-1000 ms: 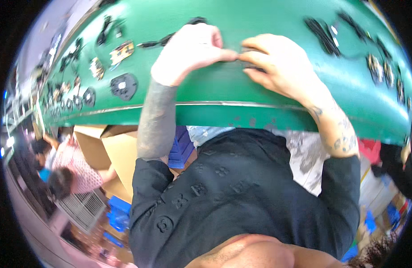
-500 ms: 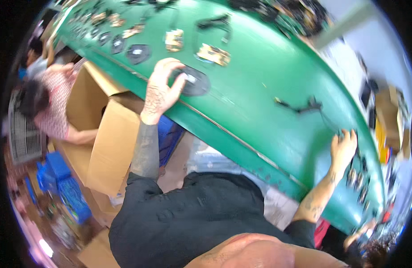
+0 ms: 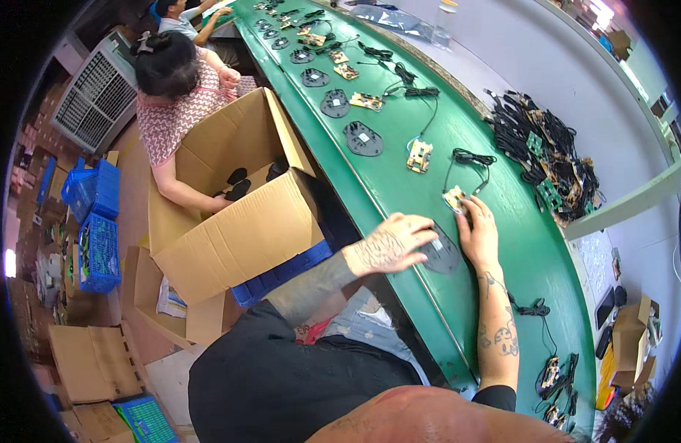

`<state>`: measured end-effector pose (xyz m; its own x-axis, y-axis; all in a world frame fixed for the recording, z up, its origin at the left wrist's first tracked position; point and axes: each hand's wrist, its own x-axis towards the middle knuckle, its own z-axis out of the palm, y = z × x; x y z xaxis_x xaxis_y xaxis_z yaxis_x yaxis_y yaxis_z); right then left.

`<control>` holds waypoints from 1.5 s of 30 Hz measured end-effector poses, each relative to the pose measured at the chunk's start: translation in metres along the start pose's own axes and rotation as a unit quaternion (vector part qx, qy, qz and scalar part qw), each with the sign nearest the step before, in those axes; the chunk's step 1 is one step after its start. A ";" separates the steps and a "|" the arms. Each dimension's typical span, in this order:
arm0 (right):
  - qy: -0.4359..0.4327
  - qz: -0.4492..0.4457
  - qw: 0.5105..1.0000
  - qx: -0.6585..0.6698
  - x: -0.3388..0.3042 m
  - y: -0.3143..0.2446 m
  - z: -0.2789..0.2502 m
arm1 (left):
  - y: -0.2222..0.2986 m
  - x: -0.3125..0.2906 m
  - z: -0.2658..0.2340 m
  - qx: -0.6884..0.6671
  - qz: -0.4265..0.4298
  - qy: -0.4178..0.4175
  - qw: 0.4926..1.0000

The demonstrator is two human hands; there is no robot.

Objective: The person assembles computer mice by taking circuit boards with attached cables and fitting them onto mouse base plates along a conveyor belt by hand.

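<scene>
The dark oval plastic shell (image 3: pixel 442 253) lies flat on the green conveyor belt (image 3: pixel 399 184), directly in front of the person and near the belt's near edge. It looks thin, light and stiff, with a smooth face that could slip under a fingertip, so the rim is the likelier place to take hold of it. The left hand (image 3: pixel 390 242) rests on the shell's left side with fingers curled loosely over its edge, pressing rather than pinching, as far as can be told. The right hand (image 3: pixel 477 229) lies just beyond it, fingers extended onto a small tan circuit board (image 3: pixel 454 198) that trails a thin black cable (image 3: pixel 469 159); the board looks delicate and best held by its edges. Whether those fingers actually grip it cannot be told. Farther up the belt sit more shells and boards in pairs, with a tangled heap of cables (image 3: pixel 547 159) to the right. On the left, another person reaches into an open cardboard box (image 3: pixel 241 221).
</scene>
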<state>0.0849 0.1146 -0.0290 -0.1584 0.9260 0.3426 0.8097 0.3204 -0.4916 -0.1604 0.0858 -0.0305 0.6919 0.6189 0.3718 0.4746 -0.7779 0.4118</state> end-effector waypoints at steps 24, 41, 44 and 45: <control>0.152 0.310 0.799 0.492 -0.208 -0.002 -0.148 | 0.126 0.044 0.036 -0.123 0.130 0.062 0.982; 0.112 0.335 0.765 0.539 -0.228 -0.003 -0.186 | 0.162 0.116 0.036 -0.274 0.024 -0.119 0.954; 0.081 0.325 0.830 0.446 -0.223 -0.004 -0.170 | 0.153 0.106 0.041 -0.222 0.045 -0.109 0.968; 0.080 0.325 0.828 0.450 -0.221 -0.007 -0.165 | 0.149 0.099 0.043 -0.183 0.055 -0.093 0.977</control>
<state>0.2078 -0.1255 0.0307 0.2814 0.9459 -0.1616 -0.0654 -0.1491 -0.9867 0.0027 0.0266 0.0321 0.8311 0.4766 0.2865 0.1889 -0.7265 0.6607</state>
